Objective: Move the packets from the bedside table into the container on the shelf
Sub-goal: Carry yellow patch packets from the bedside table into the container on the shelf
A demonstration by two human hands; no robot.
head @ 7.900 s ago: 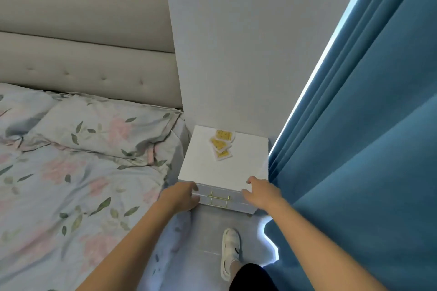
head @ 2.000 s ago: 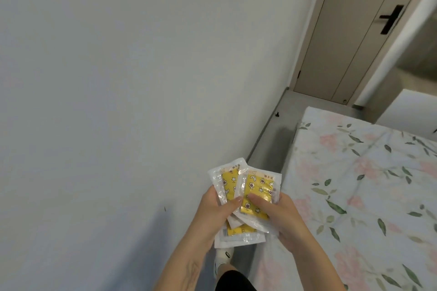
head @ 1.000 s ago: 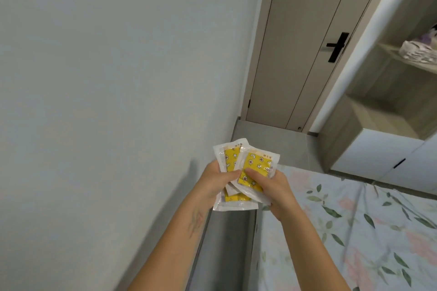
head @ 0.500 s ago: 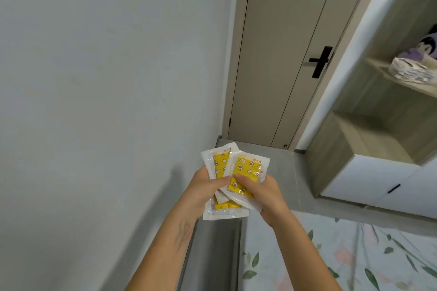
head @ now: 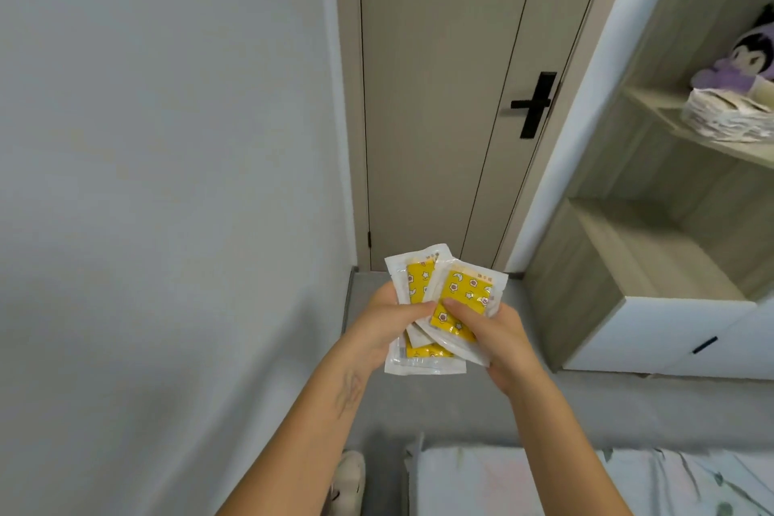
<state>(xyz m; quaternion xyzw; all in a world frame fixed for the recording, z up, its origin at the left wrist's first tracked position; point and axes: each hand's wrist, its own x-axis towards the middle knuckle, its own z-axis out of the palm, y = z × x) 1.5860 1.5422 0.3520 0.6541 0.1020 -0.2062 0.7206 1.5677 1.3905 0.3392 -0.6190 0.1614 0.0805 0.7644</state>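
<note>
Three clear packets (head: 458,297) with yellow patterned contents are fanned out in front of me, held by both hands at chest height. My left hand (head: 379,327) grips their left side with the thumb on top. My right hand (head: 496,333) grips the right packet, thumb pressed on its yellow face. A pale woven container (head: 726,119) sits on the upper wooden shelf (head: 653,103) at the far right, well above and to the right of the packets. The bedside table is out of view.
A beige door (head: 439,96) with a black handle (head: 534,105) stands straight ahead. A purple plush toy (head: 741,63) sits behind the container. A lower shelf bay (head: 653,251) and white cabinet fronts (head: 670,339) are at right. The bed's edge (head: 544,478) lies below, the grey wall at left.
The view has swung further right and closer to the door and shelf unit. The bed has dropped to the bottom edge. Both hands keep the same hold on the packets.
</note>
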